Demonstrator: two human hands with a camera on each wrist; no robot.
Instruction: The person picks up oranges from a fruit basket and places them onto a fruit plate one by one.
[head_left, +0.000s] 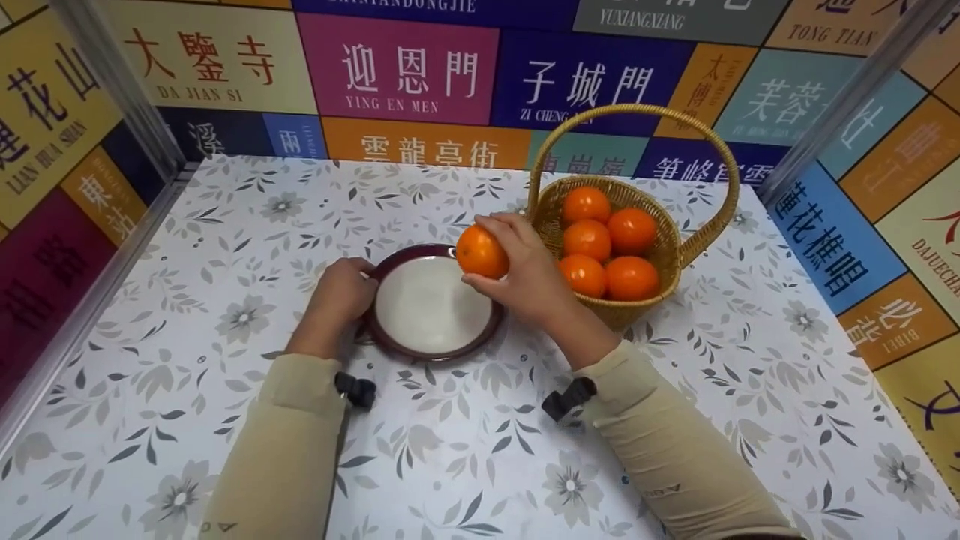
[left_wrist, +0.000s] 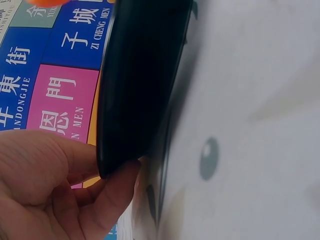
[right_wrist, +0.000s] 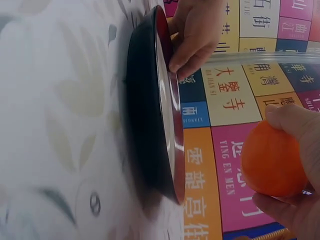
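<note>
A round plate [head_left: 433, 307] with a white centre and a dark red rim sits on the table; its outer side [right_wrist: 142, 105] looks black in the right wrist view. My left hand [head_left: 337, 296] pinches the plate's left edge between thumb and fingers, as the left wrist view also shows [left_wrist: 70, 185]. Over the plate's upper right edge, my right hand [head_left: 525, 270] grips an orange [head_left: 480, 252] between thumb and fingers. To the right of that hand stands a woven basket [head_left: 671, 259] holding several more oranges [head_left: 631, 229].
The basket's tall arched handle [head_left: 637, 109] rises above the oranges. A white cloth with grey flowers and leaves [head_left: 420, 450] covers the table. Panels with printed place names [head_left: 397, 71] wall in the back and both sides, with metal posts [head_left: 127, 90] at the corners.
</note>
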